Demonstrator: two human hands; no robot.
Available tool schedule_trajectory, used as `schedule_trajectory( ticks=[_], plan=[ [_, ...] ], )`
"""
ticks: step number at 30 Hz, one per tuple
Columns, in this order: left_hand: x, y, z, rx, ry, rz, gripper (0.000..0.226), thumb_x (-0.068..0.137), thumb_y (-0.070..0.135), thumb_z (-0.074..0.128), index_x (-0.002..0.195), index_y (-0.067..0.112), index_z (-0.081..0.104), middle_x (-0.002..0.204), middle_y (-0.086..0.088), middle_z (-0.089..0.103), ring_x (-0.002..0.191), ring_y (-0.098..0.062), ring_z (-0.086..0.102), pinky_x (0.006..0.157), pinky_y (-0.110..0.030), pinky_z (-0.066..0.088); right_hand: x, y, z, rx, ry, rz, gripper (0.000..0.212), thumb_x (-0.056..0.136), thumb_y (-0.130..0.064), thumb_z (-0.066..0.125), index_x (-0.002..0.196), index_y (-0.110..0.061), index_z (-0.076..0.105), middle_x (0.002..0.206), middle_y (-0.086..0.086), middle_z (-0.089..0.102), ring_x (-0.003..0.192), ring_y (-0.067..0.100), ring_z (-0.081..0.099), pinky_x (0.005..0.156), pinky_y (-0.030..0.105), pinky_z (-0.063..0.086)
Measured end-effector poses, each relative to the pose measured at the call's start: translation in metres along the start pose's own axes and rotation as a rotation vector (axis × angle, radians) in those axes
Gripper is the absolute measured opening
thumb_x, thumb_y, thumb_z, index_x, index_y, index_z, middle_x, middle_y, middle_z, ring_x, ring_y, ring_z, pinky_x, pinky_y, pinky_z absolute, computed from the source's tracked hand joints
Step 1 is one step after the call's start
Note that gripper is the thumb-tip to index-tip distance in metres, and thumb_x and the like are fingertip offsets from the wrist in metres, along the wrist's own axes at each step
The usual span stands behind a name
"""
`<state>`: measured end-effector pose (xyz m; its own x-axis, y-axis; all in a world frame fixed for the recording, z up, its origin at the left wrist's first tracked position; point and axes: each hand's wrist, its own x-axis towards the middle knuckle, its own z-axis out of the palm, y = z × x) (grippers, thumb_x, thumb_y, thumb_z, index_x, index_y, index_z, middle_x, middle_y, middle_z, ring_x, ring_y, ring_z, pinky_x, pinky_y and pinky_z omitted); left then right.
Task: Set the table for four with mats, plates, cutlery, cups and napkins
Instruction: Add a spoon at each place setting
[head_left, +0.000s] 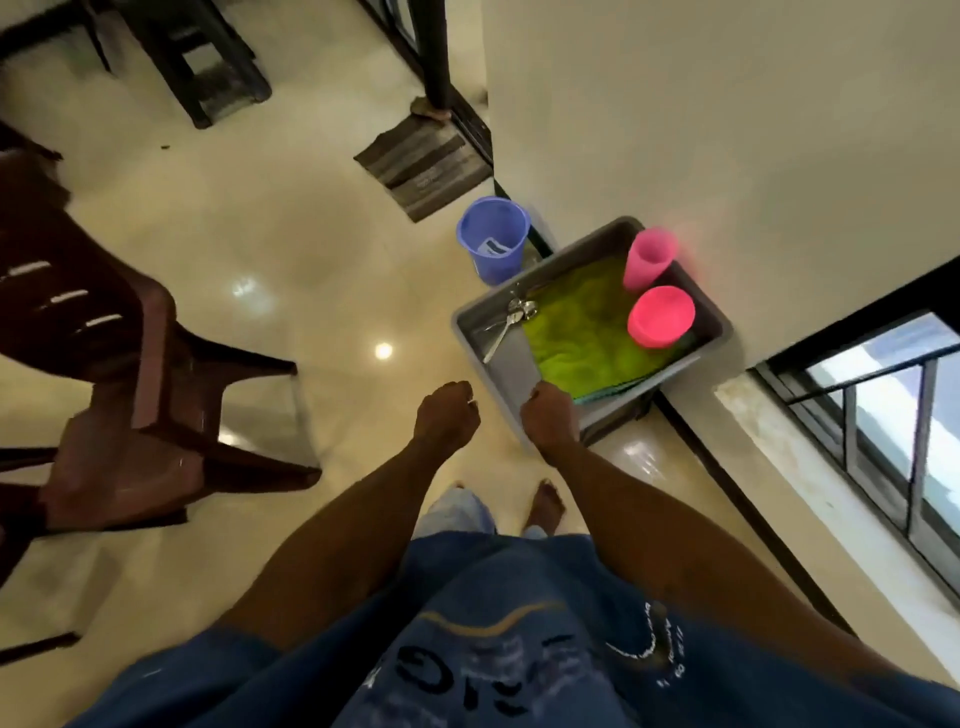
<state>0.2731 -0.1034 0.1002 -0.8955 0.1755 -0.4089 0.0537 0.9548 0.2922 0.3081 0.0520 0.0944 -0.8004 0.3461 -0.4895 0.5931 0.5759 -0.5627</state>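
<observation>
A grey tub (470, 332) stands low against the wall. In it lie a green cloth (582, 332), two pink cups, one upright (649, 257) and one upside down (661, 316), and some metal spoons (511, 317). My right hand (550, 415) is at the tub's near rim with its fingers curled over the edge. My left hand (447, 415) hovers just left of the tub above the floor, fingers curled under, with nothing visible in it.
A blue plastic cup or small bucket (493, 241) stands on the floor beyond the tub. A brown plastic chair (130, 364) is at the left and dark stools (208, 62) at the top left. A striped doormat (423, 161) lies by a doorway. A window (883, 415) is on the right.
</observation>
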Motion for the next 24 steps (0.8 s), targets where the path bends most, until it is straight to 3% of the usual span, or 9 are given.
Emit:
schedule_trajectory(
  ticks=[4, 7, 9, 11, 13, 15, 20, 24],
  plan=[
    [0.056, -0.005, -0.009, 0.042, -0.098, 0.069, 0.027, 0.095, 0.024, 0.048, 0.115, 0.011, 0.059, 0.119, -0.010, 0.062, 0.112, -0.031, 0.057, 0.090, -0.036, 0.043, 0.033, 0.000, 0.005, 0.040, -0.003, 0.177, 0.021, 0.090, -0.008, 0.048, 0.104, -0.001, 0.061, 0.114, 0.022, 0.063, 0.106, 0.037, 0.060, 0.075, 0.033, 0.043],
    [0.097, -0.008, -0.019, 0.035, -0.179, 0.103, 0.030, 0.096, 0.024, 0.048, 0.122, 0.013, 0.057, 0.126, -0.010, 0.060, 0.116, -0.031, 0.055, 0.095, -0.037, 0.043, 0.061, -0.006, 0.010, 0.112, 0.025, 0.290, 0.008, 0.086, -0.004, 0.047, 0.084, -0.006, 0.055, 0.098, 0.024, 0.060, 0.090, 0.033, 0.059, 0.069, 0.029, 0.036],
    [0.125, -0.015, -0.028, 0.051, -0.217, 0.147, 0.030, 0.095, 0.024, 0.050, 0.123, 0.013, 0.057, 0.126, -0.011, 0.060, 0.116, -0.031, 0.055, 0.095, -0.037, 0.043, 0.080, -0.020, 0.016, 0.157, 0.061, 0.373, 0.015, 0.084, -0.002, 0.048, 0.070, -0.008, 0.047, 0.088, 0.020, 0.053, 0.082, 0.029, 0.053, 0.067, 0.029, 0.034],
    [0.149, -0.025, -0.036, 0.064, -0.246, 0.195, 0.031, 0.095, 0.022, 0.051, 0.123, 0.011, 0.058, 0.125, -0.012, 0.060, 0.116, -0.032, 0.056, 0.094, -0.037, 0.043, 0.098, -0.037, 0.022, 0.212, 0.081, 0.431, 0.010, 0.083, -0.002, 0.049, 0.081, 0.000, 0.059, 0.095, 0.026, 0.060, 0.091, 0.036, 0.059, 0.068, 0.030, 0.036],
    [0.179, -0.034, -0.042, 0.068, -0.271, 0.230, 0.030, 0.095, 0.021, 0.051, 0.122, 0.010, 0.058, 0.125, -0.013, 0.060, 0.115, -0.032, 0.056, 0.093, -0.037, 0.043, 0.124, -0.054, 0.032, 0.285, 0.074, 0.479, 0.023, 0.086, -0.005, 0.048, 0.099, 0.005, 0.065, 0.107, 0.024, 0.065, 0.103, 0.040, 0.061, 0.076, 0.032, 0.045],
    [0.205, -0.041, -0.047, 0.069, -0.289, 0.249, 0.030, 0.094, 0.019, 0.051, 0.122, 0.009, 0.059, 0.124, -0.013, 0.060, 0.113, -0.033, 0.057, 0.091, -0.038, 0.045, 0.145, -0.066, 0.042, 0.426, 0.019, 0.530, 0.030, 0.089, -0.013, 0.046, 0.105, 0.003, 0.065, 0.108, 0.022, 0.066, 0.105, 0.038, 0.063, 0.087, 0.037, 0.054],
    [0.256, -0.043, -0.048, 0.008, -0.305, 0.249, 0.021, 0.095, 0.016, 0.046, 0.108, 0.009, 0.061, 0.110, -0.014, 0.062, 0.102, -0.033, 0.059, 0.079, -0.036, 0.046, 0.188, -0.085, 0.058, 0.871, -0.008, 0.671, 0.032, 0.091, -0.008, 0.051, 0.118, 0.005, 0.061, 0.119, 0.024, 0.063, 0.110, 0.037, 0.062, 0.069, 0.027, 0.052],
    [0.287, -0.043, -0.035, -0.040, -0.320, 0.218, 0.022, 0.094, 0.016, 0.045, 0.108, 0.012, 0.061, 0.110, -0.010, 0.062, 0.101, -0.029, 0.058, 0.079, -0.036, 0.046, 0.223, -0.084, 0.062, 0.973, -0.022, 0.719, 0.036, 0.094, -0.006, 0.049, 0.127, 0.004, 0.055, 0.135, 0.024, 0.054, 0.113, 0.033, 0.059, 0.080, 0.031, 0.049]
  ],
)
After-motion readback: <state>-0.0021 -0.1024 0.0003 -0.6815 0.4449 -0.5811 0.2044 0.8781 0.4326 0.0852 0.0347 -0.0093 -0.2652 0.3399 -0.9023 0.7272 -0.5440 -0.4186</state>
